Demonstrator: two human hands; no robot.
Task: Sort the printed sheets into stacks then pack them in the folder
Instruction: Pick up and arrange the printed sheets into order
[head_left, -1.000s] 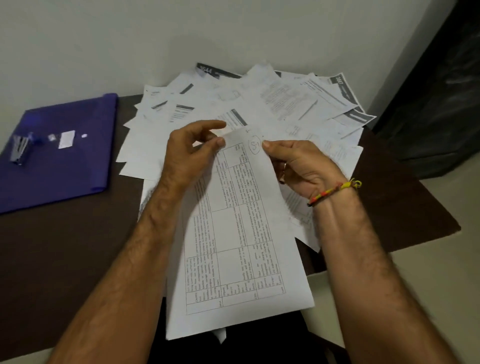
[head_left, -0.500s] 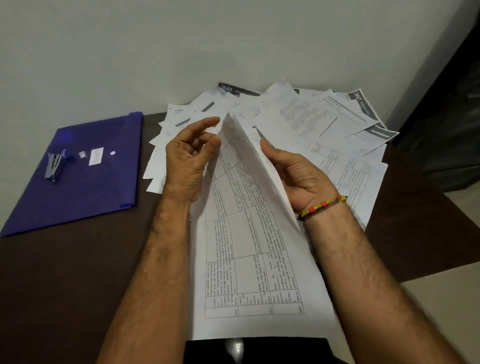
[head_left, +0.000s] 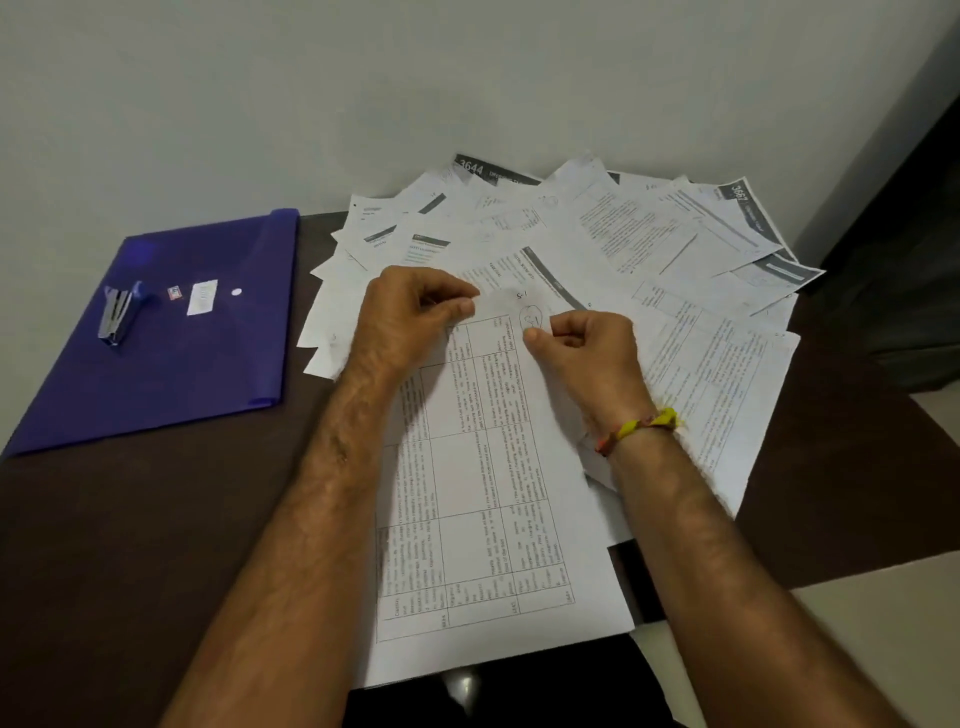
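A desk for paperwork (office or home): dark table (head_left: 130, 519), folder (head_left: 171, 364), stapler (head_left: 118, 314), plain wall (head_left: 311, 93).

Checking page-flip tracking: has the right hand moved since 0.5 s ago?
Yes. The right hand, then open under a lifted page, has curled and now pinches the table-printed sheet top, nearer the left hand.

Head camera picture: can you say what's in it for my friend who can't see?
Two hands, left hand and right hand, pinch the far end of a printed table sheet over scattered sheets. A blue folder holding a stapler lies left.
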